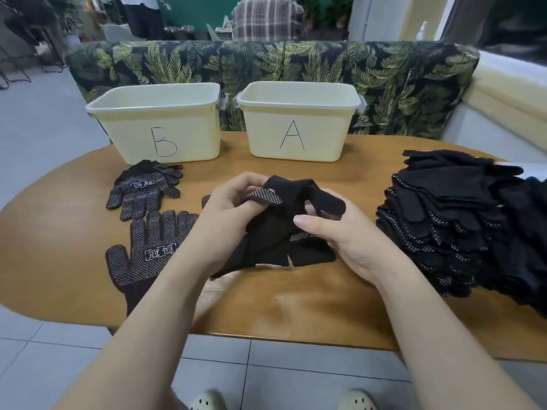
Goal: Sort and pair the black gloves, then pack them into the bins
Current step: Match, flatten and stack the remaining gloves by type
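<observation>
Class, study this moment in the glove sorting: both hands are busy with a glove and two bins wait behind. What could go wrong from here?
1. The left hand and right hand grip a bunched glove; its mate could be mismatched.
2. The pile sits at the table edge and may slide off.
3. Bin A and bin B look alike, so a pair could be misfiled.

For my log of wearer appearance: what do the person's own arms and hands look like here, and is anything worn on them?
Both forearms are bare up to the frame's lower edge, with no sleeves in view. The left hand and right hand are bare too: no gloves worn, no rings, watch or bracelets visible. The right thumbnail looks short and unpainted. No markings or tattoos show.
</observation>
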Demonstrator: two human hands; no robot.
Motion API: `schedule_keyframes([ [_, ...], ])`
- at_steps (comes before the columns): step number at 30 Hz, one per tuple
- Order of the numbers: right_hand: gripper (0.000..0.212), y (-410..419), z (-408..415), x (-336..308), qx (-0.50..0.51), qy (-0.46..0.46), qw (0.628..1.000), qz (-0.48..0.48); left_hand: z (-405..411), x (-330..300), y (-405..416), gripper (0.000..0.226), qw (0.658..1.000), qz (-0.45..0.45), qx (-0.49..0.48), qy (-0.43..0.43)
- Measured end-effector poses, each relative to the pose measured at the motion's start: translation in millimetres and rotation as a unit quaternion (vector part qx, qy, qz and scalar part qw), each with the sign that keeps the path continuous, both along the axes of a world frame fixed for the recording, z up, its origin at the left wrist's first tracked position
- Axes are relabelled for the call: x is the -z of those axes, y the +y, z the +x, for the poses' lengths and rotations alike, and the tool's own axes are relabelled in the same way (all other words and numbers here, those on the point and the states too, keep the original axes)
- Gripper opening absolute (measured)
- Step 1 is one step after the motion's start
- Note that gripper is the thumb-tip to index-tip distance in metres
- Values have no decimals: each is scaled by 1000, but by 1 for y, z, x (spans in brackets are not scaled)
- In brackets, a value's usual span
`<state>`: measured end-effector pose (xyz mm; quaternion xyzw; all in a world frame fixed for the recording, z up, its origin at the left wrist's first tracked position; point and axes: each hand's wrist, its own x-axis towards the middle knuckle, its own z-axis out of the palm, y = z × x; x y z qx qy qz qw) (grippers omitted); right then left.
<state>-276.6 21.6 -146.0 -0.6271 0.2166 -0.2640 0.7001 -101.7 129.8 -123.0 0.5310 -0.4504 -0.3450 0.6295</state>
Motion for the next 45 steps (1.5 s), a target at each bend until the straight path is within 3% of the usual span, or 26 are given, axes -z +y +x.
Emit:
schedule_keyframes([
  [4, 57, 2, 4, 0, 1, -15, 997, 70, -7, 7, -8, 13, 997, -24, -7, 76],
  [9, 32, 3, 5, -3, 20, -10, 1000, 15, -11, 10, -14, 16, 996, -44, -24, 75],
  [14, 32, -4, 4, -1, 42, 6, 999, -19, -5, 12, -18, 29, 998, 15, 9, 68],
  [25, 26, -24, 16, -8, 101, -31, 993, -45, 2, 10, -41, 19, 997, 32, -29, -66],
  [33, 24, -28, 9, -4, 105, 49, 993, -27, 6, 15, -37, 21, 989, 87, -31, -118],
  [39, 15, -32, 8, 7, 132, 168, 964, -158, 14, 30, -34, 28, 955, 128, -78, -255],
  [45, 11, -31, 7, 11, 164, 170, 956, -176, 14, 33, -33, 32, 939, 133, -101, -301],
])
